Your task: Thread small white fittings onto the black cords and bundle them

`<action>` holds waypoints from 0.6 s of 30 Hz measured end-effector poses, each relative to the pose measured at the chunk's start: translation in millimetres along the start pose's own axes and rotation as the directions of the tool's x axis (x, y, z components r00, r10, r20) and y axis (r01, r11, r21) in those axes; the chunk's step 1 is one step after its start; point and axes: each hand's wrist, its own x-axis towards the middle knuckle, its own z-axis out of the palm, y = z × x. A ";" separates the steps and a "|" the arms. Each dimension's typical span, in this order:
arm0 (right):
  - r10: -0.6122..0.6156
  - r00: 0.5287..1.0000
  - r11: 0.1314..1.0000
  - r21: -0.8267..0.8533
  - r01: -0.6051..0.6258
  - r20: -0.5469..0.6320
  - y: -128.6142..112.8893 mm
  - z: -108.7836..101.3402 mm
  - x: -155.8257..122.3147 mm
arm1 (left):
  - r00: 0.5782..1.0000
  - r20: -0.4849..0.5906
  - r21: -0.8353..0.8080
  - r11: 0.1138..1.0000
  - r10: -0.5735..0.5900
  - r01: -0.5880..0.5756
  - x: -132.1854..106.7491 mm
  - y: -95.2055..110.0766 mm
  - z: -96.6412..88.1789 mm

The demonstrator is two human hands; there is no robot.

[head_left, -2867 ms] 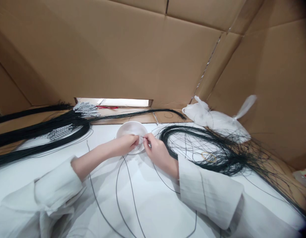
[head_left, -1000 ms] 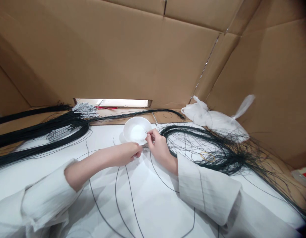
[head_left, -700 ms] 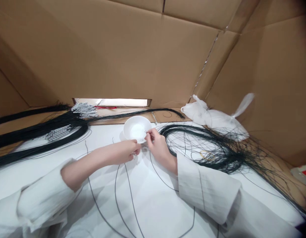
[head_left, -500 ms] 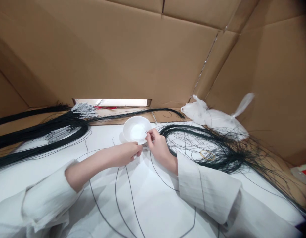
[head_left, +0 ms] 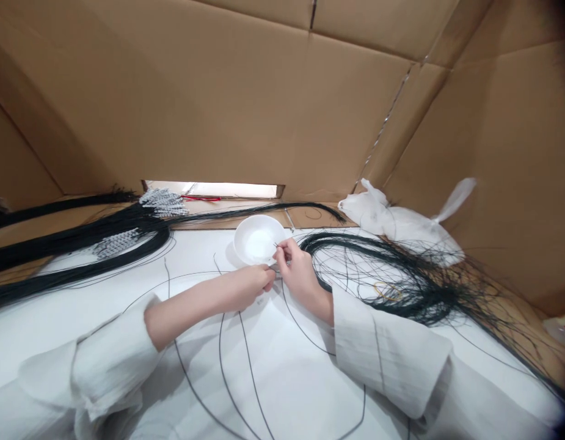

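My right hand is pinched at the near right rim of a small white bowl. A short dark end of thin black cord sticks out from its fingertips over the bowl. Directly in front of the bowl, my left hand is curled closed with its knuckles up, its fingertips close to the right hand. Black cords run from beneath the left hand toward me over the white tabletop. Whatever the left fingers grip is mostly hidden behind the hand.
Bundles of black cord with white-patterned bands lie at left. A looped, tangled bundle spreads at right, with a yellow band. Behind it sits a knotted white plastic bag. Cardboard walls with a slot surround the table.
The whole view has shifted slightly, so everything appears a little further right. My left forearm has come slightly inward. Both hands keep nearly the same place at the bowl.
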 end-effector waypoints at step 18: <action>0.002 1.000 1.000 0.004 -0.002 0.003 -0.3 0.9 0.3 | 0.999 -0.039 0.095 0.995 -0.029 0.032 0.6 1.0 -3.4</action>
